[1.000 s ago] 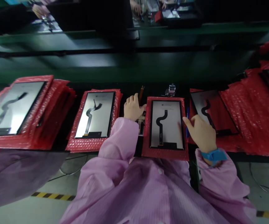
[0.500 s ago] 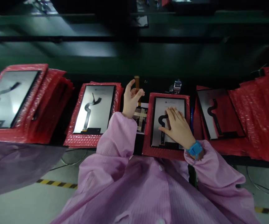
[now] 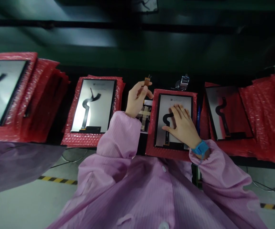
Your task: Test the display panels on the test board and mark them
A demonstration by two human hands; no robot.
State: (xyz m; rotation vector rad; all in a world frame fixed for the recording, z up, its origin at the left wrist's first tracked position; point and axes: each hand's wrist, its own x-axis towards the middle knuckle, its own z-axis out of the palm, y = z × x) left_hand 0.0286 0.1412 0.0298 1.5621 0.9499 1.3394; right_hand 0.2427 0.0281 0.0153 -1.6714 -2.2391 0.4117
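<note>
My left hand (image 3: 137,98) is closed, thumb and fingers pinching an orange-brown flex cable (image 3: 147,80) near its upper end. Below that hand lies a small device with exposed circuitry (image 3: 145,117), partly covered by the hand and sleeve. My right hand (image 3: 183,124), a blue wrist strap (image 3: 200,149) at its wrist, rests flat with fingers spread on the silvery back of a display panel (image 3: 160,127). A black curved ribbon cable (image 3: 166,119) runs along that panel, next to my thumb. Under the panel is a red bubble-wrap bag (image 3: 151,140).
On the left, another display panel (image 3: 96,105) lies on red bubble wrap, beside a stack of red bags (image 3: 44,101) topped with a panel. To the right are a panel (image 3: 228,111) and piled red bags (image 3: 271,117). A shiny metal object (image 3: 183,82) stands behind; a blue pen-like item (image 3: 198,119) lies nearby.
My left hand has shifted slightly right and its fingers have closed on the flex cable. My right hand stays flat on the panel. The whole view has tilted a little.
</note>
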